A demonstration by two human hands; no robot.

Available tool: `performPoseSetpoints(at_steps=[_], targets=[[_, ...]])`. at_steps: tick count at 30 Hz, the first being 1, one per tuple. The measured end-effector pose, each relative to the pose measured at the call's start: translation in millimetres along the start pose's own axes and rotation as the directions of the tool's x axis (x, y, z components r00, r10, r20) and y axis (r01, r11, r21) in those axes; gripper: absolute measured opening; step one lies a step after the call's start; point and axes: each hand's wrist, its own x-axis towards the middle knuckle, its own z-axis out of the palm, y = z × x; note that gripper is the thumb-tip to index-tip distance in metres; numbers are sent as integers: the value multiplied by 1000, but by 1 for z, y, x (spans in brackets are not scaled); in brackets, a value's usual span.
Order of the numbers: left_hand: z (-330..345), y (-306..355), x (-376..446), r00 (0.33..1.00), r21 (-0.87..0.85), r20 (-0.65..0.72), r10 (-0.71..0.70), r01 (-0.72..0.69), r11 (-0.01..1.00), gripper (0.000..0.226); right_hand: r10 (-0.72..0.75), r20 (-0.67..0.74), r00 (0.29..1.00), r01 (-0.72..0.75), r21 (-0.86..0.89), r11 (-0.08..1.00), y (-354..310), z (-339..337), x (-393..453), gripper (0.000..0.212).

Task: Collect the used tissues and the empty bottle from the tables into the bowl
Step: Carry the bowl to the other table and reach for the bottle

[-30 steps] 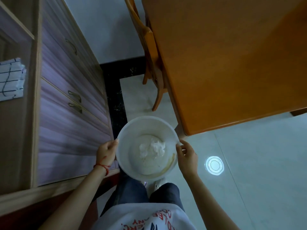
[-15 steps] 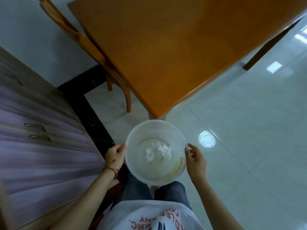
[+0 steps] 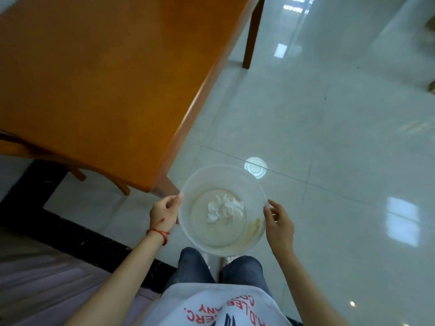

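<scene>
I hold a translucent white plastic bowl (image 3: 200, 184) in front of my waist, above the floor. My left hand (image 3: 164, 211) grips its left rim and my right hand (image 3: 277, 222) grips its right rim. A crumpled white tissue (image 3: 224, 208) lies on the bowl's bottom, and a yellowish smear marks the lower right wall. No bottle is in view. The orange wooden table (image 3: 94, 78) fills the upper left; its near corner sits just left of the bowl, and its top shows nothing on it.
A wooden chair (image 3: 77, 172) is tucked under the table's left side. One table leg (image 3: 251, 36) stands at the top centre. Glossy white floor tiles (image 3: 329, 137) spread to the right. A purple-grey cabinet front (image 3: 35, 278) lies at the lower left.
My view has swung to the right: the cabinet slid out to the lower left and the table now lies to the left. Both hands keep hold of the bowl.
</scene>
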Motion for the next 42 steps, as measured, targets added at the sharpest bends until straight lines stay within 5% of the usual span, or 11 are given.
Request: performPoseSetpoints(at_steps=[8,23,42], targets=[[72,50,16,983,23,154,98,-103,994,28,34,-168,985,-26,49,998,14,-55,23,24],[178,146,58,965,13,218,148,-155,988,21,40,-234,971,-18,95,995,-8,-130,126,27],[300,348,280,947,-6,272,168,-173,985,20,77,-310,948,-30,152,988,-147,-141,398,28]])
